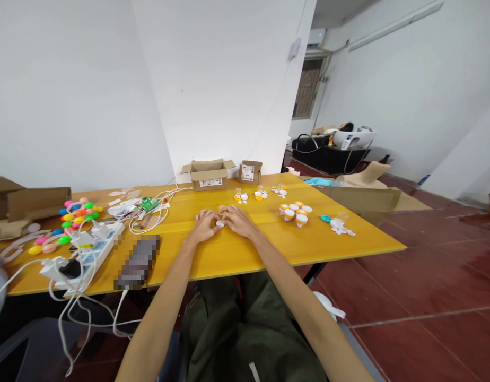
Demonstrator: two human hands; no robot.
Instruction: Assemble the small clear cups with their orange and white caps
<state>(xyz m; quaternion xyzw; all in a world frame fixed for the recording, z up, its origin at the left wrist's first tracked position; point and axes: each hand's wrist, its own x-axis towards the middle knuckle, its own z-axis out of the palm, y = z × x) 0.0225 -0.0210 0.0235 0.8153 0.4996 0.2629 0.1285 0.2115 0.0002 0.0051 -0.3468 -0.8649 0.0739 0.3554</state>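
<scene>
My left hand (205, 225) and my right hand (238, 220) meet over the table, fingers curled in and closed. A small white piece (220, 224) is pinched between their fingertips; its exact kind is too small to tell. Just behind the fingers stands a small clear cup (221, 208), partly hidden by them. Beyond my right hand lie small groups of white and orange plastic parts (241, 197), some with clear cups among them. To the right, several clear cups with white and orange lids (296, 211) stand bunched together.
A teal ring (325, 218) and white parts (340, 228) lie at the right. Two cardboard boxes (208, 175) stand by the wall. On the left are a phone (138, 262), a power strip (96, 254) with trailing cables and colourful plastic eggs (80, 213).
</scene>
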